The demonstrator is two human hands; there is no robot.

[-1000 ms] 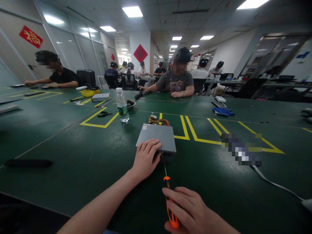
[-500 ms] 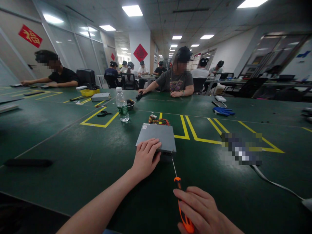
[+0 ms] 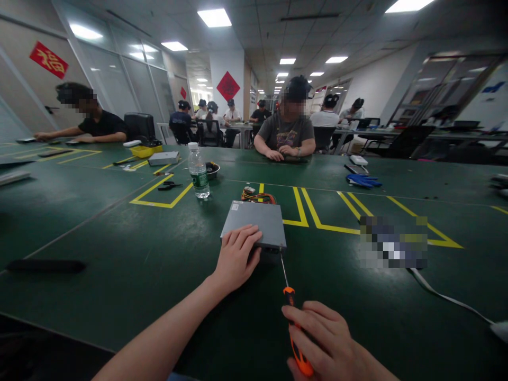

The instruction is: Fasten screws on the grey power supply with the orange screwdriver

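A grey metal computer power supply [image 3: 257, 218] lies on the green table, its bundle of coloured wires [image 3: 257, 197] at the far side. My left hand [image 3: 237, 254] grips its near left part, fingers over the top and thumb down by the near face. In my right hand [image 3: 321, 338] is a screwdriver [image 3: 290, 296] with an orange and black handle, fingers closed round it. The screwdriver's thin shaft points away from me, and its tip meets the near face of the power supply close to the right corner. The exact contact spot is too small to make out.
A water bottle [image 3: 198, 172] stands beyond the power supply to the left, by a small bowl [image 3: 212, 169] and black pliers [image 3: 169, 186]. Blue gloves [image 3: 363, 181] lie far right. A black strip [image 3: 45, 265] lies near left. A person [image 3: 289, 127] sits opposite.
The screwdriver's tip has risen slightly to the power supply's near face, its handle shifting a little left. The person opposite has drawn both hands together, away from a dark object.
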